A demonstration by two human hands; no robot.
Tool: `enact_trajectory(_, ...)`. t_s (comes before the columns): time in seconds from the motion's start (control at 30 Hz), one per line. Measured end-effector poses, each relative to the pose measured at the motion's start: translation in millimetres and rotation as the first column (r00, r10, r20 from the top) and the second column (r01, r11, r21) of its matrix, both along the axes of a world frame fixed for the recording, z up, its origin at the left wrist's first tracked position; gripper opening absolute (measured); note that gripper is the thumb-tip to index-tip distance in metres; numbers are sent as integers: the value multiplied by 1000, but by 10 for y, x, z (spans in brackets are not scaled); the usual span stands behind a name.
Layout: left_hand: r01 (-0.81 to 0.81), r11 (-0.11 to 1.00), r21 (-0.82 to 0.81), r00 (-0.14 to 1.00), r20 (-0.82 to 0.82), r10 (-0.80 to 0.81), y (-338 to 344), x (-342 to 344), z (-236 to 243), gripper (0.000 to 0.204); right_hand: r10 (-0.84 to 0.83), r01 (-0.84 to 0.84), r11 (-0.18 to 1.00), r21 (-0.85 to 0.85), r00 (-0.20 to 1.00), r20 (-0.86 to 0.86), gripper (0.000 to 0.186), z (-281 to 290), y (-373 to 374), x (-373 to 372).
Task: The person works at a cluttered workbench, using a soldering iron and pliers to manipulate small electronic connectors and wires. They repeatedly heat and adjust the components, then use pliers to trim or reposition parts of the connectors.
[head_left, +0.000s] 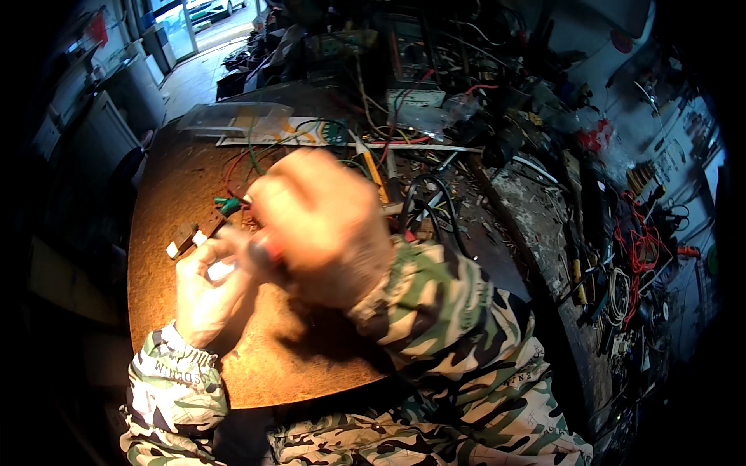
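Note:
My left hand is closed near the left of the wooden bench top, pinching a small white piece between thumb and fingers. Over the middle of the bench, my right hand is smeared by motion, its fingers curled round a dark tool with some red. The tool points toward the left hand; its tip and exact kind are too blurred to tell. Just beyond the left hand lie a dark strip with white ends and a green clip on thin wires.
A clear plastic tray rests at the bench's far edge. Beyond my right hand lie a yellow-handled tool, a black cable loop and scattered scraps. Tangled red wire and tools crowd the right side.

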State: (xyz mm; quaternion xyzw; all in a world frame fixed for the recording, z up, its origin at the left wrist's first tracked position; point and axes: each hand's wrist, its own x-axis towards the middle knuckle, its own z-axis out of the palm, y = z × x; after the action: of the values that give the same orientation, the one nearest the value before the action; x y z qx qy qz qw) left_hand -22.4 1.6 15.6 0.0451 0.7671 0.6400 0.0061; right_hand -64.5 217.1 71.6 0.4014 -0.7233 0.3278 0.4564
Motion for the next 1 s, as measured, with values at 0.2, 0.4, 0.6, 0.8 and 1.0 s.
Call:
enact_trajectory(0.2,84,996,-30,980,-177,-88,-46,101,28,25,600,-51,665,-745,630,492,34,320,471,-158)
enact_trajectory(0.4,44,946,-321,726,-640,-252,-163,2,-64,35,545,93,719,-689,540,642,46,115,258,-288)
enact_trajectory(0.6,-130,867,-482,469,-800,-374,-147,34,62,25,525,12,777,-630,540,658,49,100,206,-254)
enact_trajectory(0.8,-178,811,-558,340,-808,-481,-182,4,13,23,615,-132,741,-658,526,587,47,145,231,-201)
enact_trajectory(1.0,-124,859,-497,553,-753,-356,-244,169,137,24,617,-183,747,-639,546,566,39,194,96,-177)
